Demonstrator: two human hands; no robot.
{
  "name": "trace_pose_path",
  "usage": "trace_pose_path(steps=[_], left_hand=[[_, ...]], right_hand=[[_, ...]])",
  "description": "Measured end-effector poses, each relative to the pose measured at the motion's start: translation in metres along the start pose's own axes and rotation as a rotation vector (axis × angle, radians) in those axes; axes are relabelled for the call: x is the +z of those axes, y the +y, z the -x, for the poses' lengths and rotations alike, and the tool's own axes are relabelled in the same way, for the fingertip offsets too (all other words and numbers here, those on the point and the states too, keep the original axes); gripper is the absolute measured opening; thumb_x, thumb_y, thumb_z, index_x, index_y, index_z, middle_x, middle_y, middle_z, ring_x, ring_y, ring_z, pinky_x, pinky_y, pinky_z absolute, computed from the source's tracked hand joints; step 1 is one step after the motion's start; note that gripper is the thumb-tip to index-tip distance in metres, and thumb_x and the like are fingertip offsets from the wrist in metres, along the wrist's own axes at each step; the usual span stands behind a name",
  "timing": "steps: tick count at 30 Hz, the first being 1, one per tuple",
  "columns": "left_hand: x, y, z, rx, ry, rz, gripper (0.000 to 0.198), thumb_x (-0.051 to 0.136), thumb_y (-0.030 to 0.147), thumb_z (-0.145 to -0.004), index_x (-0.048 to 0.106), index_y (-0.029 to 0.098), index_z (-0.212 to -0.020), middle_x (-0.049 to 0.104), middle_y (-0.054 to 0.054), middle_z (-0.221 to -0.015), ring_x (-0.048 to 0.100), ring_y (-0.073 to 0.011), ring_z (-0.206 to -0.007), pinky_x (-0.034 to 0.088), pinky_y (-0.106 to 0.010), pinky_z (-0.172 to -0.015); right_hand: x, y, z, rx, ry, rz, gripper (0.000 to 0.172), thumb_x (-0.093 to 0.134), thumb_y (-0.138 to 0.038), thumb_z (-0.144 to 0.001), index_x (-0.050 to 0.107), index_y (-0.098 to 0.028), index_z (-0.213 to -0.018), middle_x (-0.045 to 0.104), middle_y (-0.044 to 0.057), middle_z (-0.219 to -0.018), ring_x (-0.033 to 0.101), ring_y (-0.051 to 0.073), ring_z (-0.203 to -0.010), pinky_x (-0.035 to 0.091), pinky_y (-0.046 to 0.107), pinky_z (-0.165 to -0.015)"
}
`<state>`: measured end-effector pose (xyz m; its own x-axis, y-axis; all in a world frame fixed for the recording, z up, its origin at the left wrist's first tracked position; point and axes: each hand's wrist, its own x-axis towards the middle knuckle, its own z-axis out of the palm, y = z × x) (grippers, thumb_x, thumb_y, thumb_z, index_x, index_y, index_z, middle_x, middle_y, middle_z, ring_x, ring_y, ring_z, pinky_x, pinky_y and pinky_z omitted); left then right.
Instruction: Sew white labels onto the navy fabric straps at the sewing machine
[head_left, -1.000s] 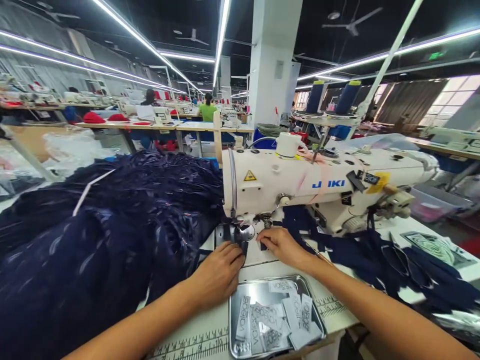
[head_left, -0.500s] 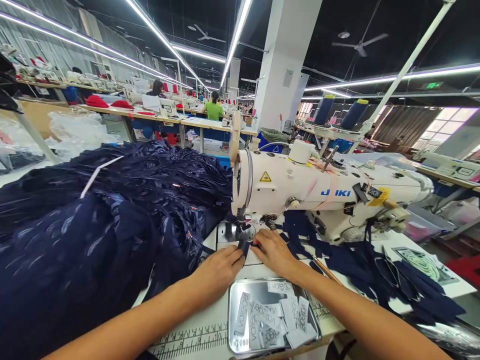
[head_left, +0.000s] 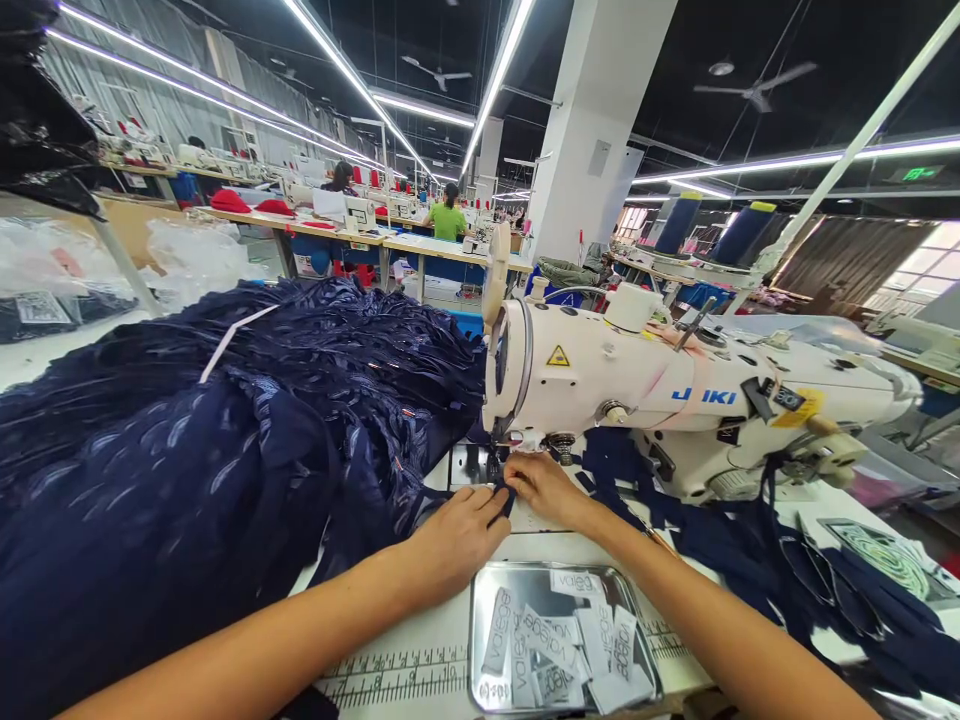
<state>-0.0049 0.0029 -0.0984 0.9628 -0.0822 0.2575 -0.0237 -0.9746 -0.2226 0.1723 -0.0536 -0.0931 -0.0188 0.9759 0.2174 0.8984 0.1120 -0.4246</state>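
My left hand [head_left: 461,535] and my right hand [head_left: 546,488] meet just in front of the needle area of a white sewing machine [head_left: 622,370]. Between them is a small folded piece of navy fabric [head_left: 506,497]. The left fingers press together on it, while the right thumb and fingertips pinch its far end beside the presser foot. Fingers hide much of the piece. Close below the hands, a metal tray [head_left: 477,640] holds several white printed labels [head_left: 551,640]. A large heap of navy garments [head_left: 247,450] lies left of the machine, reaching the left hand.
Navy fabric strips [head_left: 697,530] and scissors [head_left: 832,580] lie right of my right arm. A printed ruler scale [head_left: 405,672] runs along the table's front. Thread cones [head_left: 739,235] stand behind the machine. Farther back, a person in green [head_left: 448,220] sits among other machines.
My right hand has shifted up against the presser foot, its fingers now closer together. The left hand has flattened more over the fabric. The view has turned slightly left.
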Motion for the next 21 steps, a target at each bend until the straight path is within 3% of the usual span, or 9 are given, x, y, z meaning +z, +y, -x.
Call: trace_pose_path(steps=[6,12,16,21], left_hand=[[-0.005,-0.002,-0.006,-0.03,-0.025,0.043,0.016,0.041,0.011,-0.079,0.054,0.013,-0.088,0.054,-0.014,-0.113,0.05,-0.0229,-0.093,0.043,-0.034,-0.075],[-0.01,-0.006,-0.011,-0.051,-0.063,0.108,0.018,0.043,0.01,-0.075,0.054,0.013,-0.09,0.055,-0.012,-0.112,0.05,-0.0231,-0.094,0.043,-0.035,-0.076],[-0.004,-0.007,-0.008,-0.049,-0.019,0.131,0.024,0.043,0.005,-0.072,0.055,0.012,-0.091,0.055,-0.012,-0.114,0.049,-0.0232,-0.102,0.041,-0.034,-0.086],[-0.002,-0.006,-0.003,-0.062,0.038,0.144,0.028,0.043,0.004,-0.073,0.057,0.011,-0.096,0.059,-0.011,-0.11,0.052,-0.0202,-0.103,0.038,-0.033,-0.094]], right_hand=[[-0.001,0.005,-0.002,0.07,-0.032,-0.201,0.012,0.048,-0.007,-0.074,0.049,-0.016,-0.066,0.048,-0.003,-0.061,0.043,0.01,-0.059,0.032,0.021,-0.058],[0.009,0.008,0.003,0.006,0.112,-0.044,0.012,0.047,-0.008,-0.076,0.048,-0.017,-0.068,0.049,-0.002,-0.062,0.044,0.011,-0.061,0.034,0.024,-0.061],[0.006,0.005,0.012,-0.163,0.135,0.126,0.011,0.044,-0.012,-0.083,0.052,-0.016,-0.077,0.056,0.002,-0.077,0.049,0.014,-0.074,0.038,0.027,-0.07],[-0.001,0.0,0.024,-0.4,0.125,0.454,0.021,0.038,-0.01,-0.087,0.058,-0.014,-0.087,0.06,0.008,-0.094,0.05,0.02,-0.088,0.04,0.035,-0.079]])
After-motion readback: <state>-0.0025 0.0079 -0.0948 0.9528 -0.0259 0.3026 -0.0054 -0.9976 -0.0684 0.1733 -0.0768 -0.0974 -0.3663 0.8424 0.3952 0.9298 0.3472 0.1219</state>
